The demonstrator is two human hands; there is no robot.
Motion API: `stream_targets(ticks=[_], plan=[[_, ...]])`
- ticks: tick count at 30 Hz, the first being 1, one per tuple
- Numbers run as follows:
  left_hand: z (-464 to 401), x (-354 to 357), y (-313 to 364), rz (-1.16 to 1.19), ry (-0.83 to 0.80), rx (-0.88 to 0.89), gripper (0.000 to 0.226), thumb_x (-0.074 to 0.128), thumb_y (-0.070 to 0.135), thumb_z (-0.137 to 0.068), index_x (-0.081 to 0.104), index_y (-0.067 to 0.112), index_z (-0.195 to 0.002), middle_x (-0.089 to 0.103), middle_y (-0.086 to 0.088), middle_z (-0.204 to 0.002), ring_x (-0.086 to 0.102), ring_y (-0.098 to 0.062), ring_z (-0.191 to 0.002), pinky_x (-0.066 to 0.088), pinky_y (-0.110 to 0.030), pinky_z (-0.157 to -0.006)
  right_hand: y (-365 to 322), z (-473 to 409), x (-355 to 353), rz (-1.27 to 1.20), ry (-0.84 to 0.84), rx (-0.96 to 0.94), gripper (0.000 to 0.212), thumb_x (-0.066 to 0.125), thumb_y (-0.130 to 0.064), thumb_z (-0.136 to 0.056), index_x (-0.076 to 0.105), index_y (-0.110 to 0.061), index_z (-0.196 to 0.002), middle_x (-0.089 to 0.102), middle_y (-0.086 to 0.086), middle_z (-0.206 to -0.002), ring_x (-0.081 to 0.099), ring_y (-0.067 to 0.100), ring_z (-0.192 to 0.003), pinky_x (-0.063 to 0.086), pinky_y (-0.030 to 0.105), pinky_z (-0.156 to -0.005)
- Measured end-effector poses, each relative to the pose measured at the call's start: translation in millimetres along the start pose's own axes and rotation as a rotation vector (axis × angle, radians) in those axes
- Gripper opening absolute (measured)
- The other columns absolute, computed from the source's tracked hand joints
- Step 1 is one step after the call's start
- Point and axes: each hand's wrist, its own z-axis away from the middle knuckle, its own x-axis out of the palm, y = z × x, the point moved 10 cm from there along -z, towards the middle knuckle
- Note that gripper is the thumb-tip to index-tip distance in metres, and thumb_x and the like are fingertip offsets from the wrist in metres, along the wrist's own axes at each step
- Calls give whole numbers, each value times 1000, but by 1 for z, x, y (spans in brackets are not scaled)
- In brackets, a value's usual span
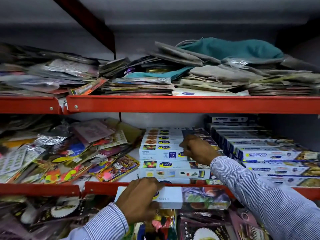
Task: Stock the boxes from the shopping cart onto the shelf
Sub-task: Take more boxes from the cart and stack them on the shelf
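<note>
My left hand (140, 196) grips a long white cling-film box (199, 198) held level in front of the red lip of the middle shelf (107, 187). A stack of the same white boxes (161, 153) stands on that shelf just behind it. My right hand (195, 149) rests on the right end of the upper boxes in this stack, fingers curled over the top box's edge. The shopping cart is out of view.
Blue-and-white Freshwrapp boxes (270, 155) are stacked to the right of the white stack. Loose colourful packets (60, 153) are heaped on the shelf's left. The upper shelf (190, 103) carries folded cloths and flat packets. More packets hang below.
</note>
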Motion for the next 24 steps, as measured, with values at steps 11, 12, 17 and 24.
stream_targets(ticks=[11, 12, 17, 24], plan=[[-28, -17, 11, -40, 47, 11, 56, 67, 43, -82, 52, 27, -135, 64, 0, -128, 59, -26, -118, 51, -41, -97, -11, -5, -1, -14, 9, -16, 34, 47, -23, -99, 65, -16, -127, 61, 7, -134, 58, 28, -120, 49, 40, -99], [-34, -21, 12, -46, 60, 16, 56, 67, 43, -82, 53, 26, -133, 65, -1, -126, 60, -27, -117, 52, -42, -96, -10, -7, -1, -15, -21, -16, 34, 46, -21, -99, 65, -15, -127, 61, 7, -135, 58, 29, -121, 48, 39, -101], [-67, -44, 15, -62, 120, 18, 50, 69, 43, -84, 58, 21, -127, 67, -5, -117, 62, -30, -109, 55, -43, -90, 0, -17, 3, -67, -175, 10, 34, 45, -16, -99, 65, -13, -127, 63, 7, -137, 58, 25, -126, 44, 32, -108], [-108, -42, -3, -52, 135, -41, 40, 70, 34, -88, 62, 12, -119, 65, -11, -114, 62, -34, -106, 55, -47, -86, 6, -17, -1, -114, -207, 24, 33, 47, -16, -100, 65, -15, -127, 60, 3, -141, 54, 21, -131, 38, 30, -113]])
